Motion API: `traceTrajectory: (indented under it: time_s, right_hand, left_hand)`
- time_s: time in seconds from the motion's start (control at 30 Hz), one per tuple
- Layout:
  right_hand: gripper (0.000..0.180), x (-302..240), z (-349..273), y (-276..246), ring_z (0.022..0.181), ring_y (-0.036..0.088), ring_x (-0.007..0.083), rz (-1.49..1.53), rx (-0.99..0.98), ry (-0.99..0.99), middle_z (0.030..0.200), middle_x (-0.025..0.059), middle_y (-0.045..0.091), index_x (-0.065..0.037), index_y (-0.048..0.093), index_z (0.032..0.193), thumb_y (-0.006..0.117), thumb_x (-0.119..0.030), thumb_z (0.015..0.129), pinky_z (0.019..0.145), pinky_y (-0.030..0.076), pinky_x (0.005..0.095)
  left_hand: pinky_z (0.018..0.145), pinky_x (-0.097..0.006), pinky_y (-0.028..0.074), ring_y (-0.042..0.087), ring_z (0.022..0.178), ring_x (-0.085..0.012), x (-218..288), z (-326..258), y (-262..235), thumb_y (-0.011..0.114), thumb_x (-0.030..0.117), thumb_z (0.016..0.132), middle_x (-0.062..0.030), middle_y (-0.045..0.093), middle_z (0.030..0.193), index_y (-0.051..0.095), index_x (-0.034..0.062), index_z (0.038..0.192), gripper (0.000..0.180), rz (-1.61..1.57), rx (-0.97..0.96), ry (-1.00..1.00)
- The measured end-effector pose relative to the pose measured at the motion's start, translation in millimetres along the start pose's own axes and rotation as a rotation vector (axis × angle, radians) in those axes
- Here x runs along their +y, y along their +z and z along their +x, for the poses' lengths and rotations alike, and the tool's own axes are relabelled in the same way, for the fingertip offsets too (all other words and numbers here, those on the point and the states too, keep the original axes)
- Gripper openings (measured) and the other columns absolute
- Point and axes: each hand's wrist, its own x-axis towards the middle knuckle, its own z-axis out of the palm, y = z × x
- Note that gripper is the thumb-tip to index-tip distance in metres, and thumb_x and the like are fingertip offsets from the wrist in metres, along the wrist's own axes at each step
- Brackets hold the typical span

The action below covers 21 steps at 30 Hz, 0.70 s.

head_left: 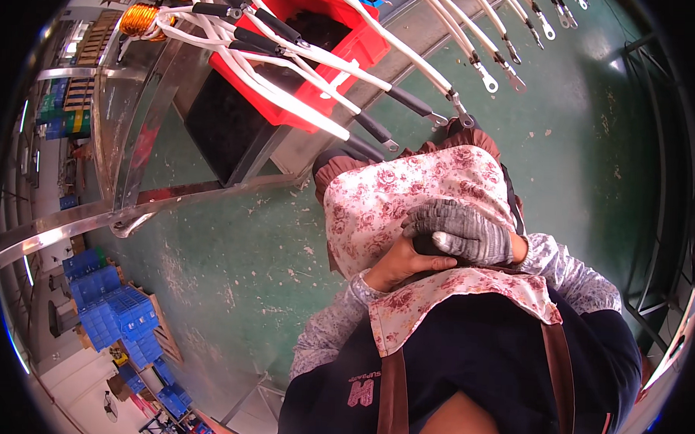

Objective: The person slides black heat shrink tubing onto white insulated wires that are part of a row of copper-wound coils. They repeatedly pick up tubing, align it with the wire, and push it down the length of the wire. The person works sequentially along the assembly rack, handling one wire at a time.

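In front of my waist, over a floral apron [410, 185], my two hands are together. My left hand [402, 262] is bare, with its thumb pointing right and its fingers hidden. My right hand [473, 235] wears a grey knitted glove and lies curved over the left, fingers pressed together. Something dark [423, 243] shows between them; its kind cannot be made out. Beyond the apron hang white cables [290, 100] with black sleeves and metal ring terminals, apart from both hands. Some run from copper-wound coils [140, 21] at the upper left.
Behind the cables, a red plastic bin [367, 35] with dark contents stands by a metal frame [64, 226]. Stacked blue crates [118, 316] are at the far left. Dark metal racking [656, 151] stands at the right edge. The floor [238, 278] is green and scuffed.
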Motion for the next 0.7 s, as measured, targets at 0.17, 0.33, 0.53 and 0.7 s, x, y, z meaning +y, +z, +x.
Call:
traceTrajectory:
  time_s: [0.17,0.33,0.53,0.7]
  right_hand:
    - [0.041,-12,11,15,0.127,0.041,0.0328,-0.506,-0.086,-0.242,0.131,0.0187,0.049,-0.002,0.048,0.129,0.041,-0.029,0.098,0.107,0.029,0.0413]
    - [0.042,-4,30,5,0.114,0.050,0.0345,-0.351,0.145,-0.223,0.122,0.0191,0.055,-0.001,0.056,0.119,0.039,-0.033,0.099,0.099,0.038,0.0423]
    - [0.042,10,16,-33,0.112,0.054,0.0221,-0.166,0.355,-0.237,0.120,0.0131,0.057,0.001,0.051,0.123,0.056,-0.026,0.092,0.092,0.046,0.0357]
    - [0.034,-6,9,-39,0.110,0.056,0.0206,-0.104,0.262,-0.014,0.115,0.0115,0.060,-0.002,0.057,0.118,0.064,-0.013,0.086,0.091,0.047,0.0339]
  left_hand:
    - [0.098,-0.032,0.042,0.053,0.112,-0.0163,-15,-6,-6,0.074,0.011,0.073,-0.0074,0.058,0.119,0.054,0.0021,0.120,0.052,0.408,0.078,0.010]
    - [0.092,-0.034,0.045,0.056,0.106,-0.0201,-12,14,-6,0.071,0.003,0.071,-0.0081,0.060,0.108,0.044,0.0028,0.128,0.063,-0.136,0.061,0.010]
    - [0.080,-0.029,0.046,0.060,0.086,-0.0151,3,13,4,0.072,0.004,0.072,-0.0051,0.063,0.090,0.041,0.0069,0.126,0.062,-0.137,0.043,0.089]
    - [0.088,-0.034,0.045,0.059,0.094,-0.0200,-3,13,-3,0.070,0.004,0.069,-0.0108,0.061,0.095,0.036,0.0046,0.129,0.069,-0.066,-0.026,0.152]
